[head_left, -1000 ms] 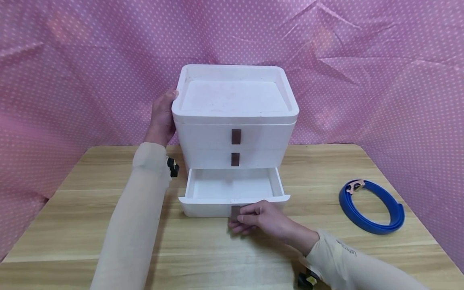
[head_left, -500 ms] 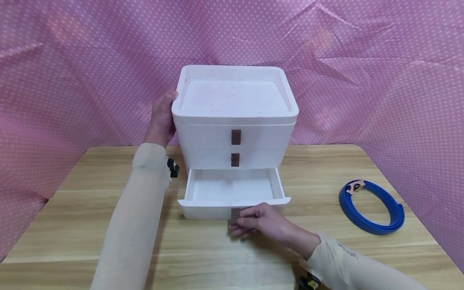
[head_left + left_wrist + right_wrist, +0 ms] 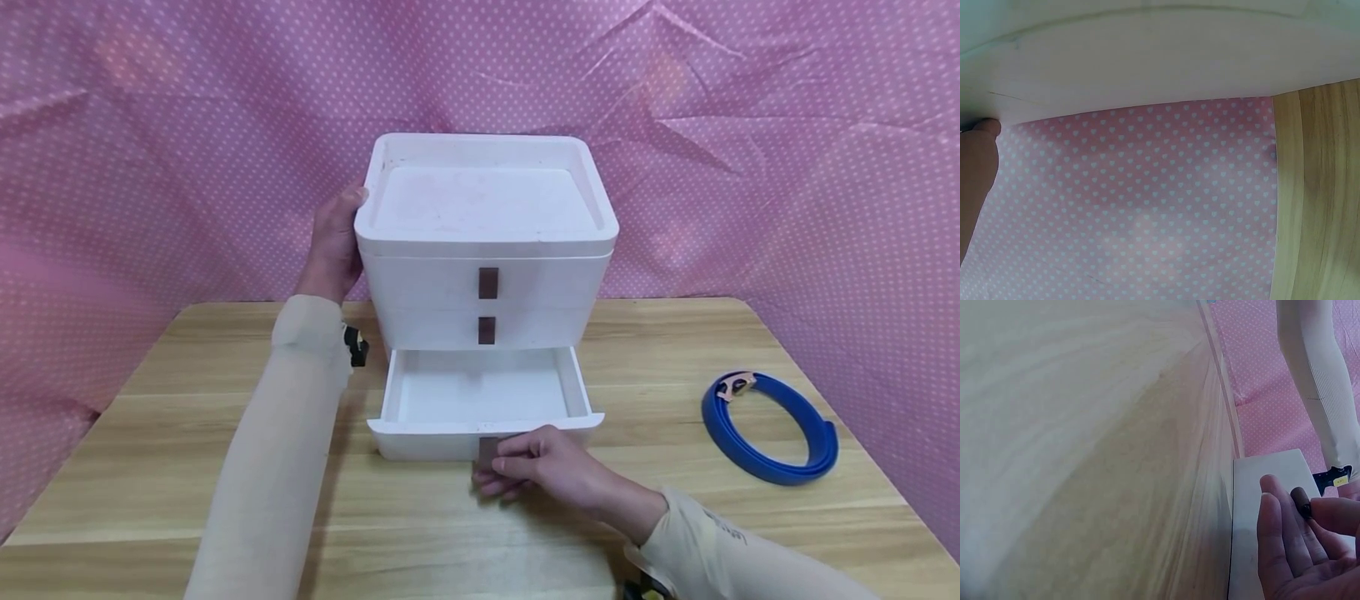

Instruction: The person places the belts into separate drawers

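Note:
A white drawer cabinet (image 3: 427, 292) stands at the middle of the table, its bottom drawer (image 3: 480, 387) pulled out and bare inside. My right hand (image 3: 551, 467) pinches the brown tab handle (image 3: 488, 452) of that drawer between thumb and fingers. In the right wrist view the tab (image 3: 1300, 500) shows between thumb and fingers, the other fingers extended. My left hand (image 3: 335, 237) rests against the cabinet's upper left side, thumb near the top rim; its far fingers are hidden behind the cabinet. Two upper drawers with brown tabs (image 3: 488, 283) are closed.
A coiled blue belt (image 3: 776, 475) with a metal buckle lies on the right of the wooden table (image 3: 187, 467). Pink dotted cloth (image 3: 675, 125) hangs behind and at both sides. The cabinet's top is a shallow recessed tray (image 3: 480, 200).
The bottom drawer has slid a little farther out toward me, with my right hand moving along on its tab. The left hand has stayed at the cabinet's side.

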`<state>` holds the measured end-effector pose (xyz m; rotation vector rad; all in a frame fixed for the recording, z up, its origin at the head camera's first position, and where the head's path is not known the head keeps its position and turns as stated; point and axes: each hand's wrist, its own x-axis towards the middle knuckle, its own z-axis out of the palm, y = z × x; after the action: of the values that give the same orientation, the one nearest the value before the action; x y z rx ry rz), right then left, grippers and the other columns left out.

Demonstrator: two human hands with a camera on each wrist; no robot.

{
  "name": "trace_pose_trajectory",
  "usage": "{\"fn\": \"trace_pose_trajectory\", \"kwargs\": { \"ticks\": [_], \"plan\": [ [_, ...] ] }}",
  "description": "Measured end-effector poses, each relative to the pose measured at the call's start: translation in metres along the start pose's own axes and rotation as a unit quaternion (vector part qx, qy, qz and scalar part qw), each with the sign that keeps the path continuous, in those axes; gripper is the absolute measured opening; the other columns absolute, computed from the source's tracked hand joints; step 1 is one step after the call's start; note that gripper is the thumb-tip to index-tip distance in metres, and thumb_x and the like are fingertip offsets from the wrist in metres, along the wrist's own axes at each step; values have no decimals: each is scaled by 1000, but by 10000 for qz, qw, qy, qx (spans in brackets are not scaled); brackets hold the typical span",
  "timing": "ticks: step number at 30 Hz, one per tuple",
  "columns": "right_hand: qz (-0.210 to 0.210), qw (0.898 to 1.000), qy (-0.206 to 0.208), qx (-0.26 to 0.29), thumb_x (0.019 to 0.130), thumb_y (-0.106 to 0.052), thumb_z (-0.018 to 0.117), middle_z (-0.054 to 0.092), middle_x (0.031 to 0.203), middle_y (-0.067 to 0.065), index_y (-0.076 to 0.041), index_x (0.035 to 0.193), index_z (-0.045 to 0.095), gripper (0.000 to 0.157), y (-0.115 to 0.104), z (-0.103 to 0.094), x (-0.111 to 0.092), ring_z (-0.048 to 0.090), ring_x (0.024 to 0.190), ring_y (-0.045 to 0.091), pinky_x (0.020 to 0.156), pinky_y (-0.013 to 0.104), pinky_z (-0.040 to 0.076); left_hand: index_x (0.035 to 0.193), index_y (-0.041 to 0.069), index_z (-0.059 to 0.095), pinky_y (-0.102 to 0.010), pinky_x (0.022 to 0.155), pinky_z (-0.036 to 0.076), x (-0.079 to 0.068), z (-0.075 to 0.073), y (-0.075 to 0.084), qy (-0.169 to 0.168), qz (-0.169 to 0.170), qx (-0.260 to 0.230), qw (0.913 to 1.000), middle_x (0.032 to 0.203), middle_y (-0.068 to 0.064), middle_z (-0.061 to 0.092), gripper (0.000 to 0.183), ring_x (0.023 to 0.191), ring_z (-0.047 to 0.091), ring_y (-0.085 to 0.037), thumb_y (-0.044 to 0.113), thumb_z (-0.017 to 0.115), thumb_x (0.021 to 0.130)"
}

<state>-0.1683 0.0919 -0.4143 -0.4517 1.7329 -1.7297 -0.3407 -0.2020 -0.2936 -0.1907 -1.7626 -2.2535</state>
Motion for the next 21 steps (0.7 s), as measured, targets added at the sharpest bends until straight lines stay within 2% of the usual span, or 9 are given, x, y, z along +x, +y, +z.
{"fn": "trace_pose_trajectory", "kwargs": {
  "ticks": [3,13,21],
  "plan": [
    [-3,10000,1,9,98,-4,55,69,106,24,12,113,65,24,0,1,0,68,99,35,85,44,57,133,16,62,-32,86,53,0,0,0,9,-14,18,10000,123,-10,62,45,106,60,-23,33,54,92],
    [-29,10000,5,60,98,-4,55,69,106,25,13,113,64,24,-1,2,0,68,99,36,85,44,56,130,12,64,-32,83,53,0,0,-1,41,11,45,10000,118,-10,63,45,102,60,-23,34,53,92],
    [-86,10000,-31,20,98,-2,55,68,106,25,13,111,65,23,0,2,1,68,99,37,85,45,57,137,14,59,-32,89,52,2,3,-1,-57,143,-243,9996,127,-13,61,48,107,60,-24,27,52,92]
  ]
}}
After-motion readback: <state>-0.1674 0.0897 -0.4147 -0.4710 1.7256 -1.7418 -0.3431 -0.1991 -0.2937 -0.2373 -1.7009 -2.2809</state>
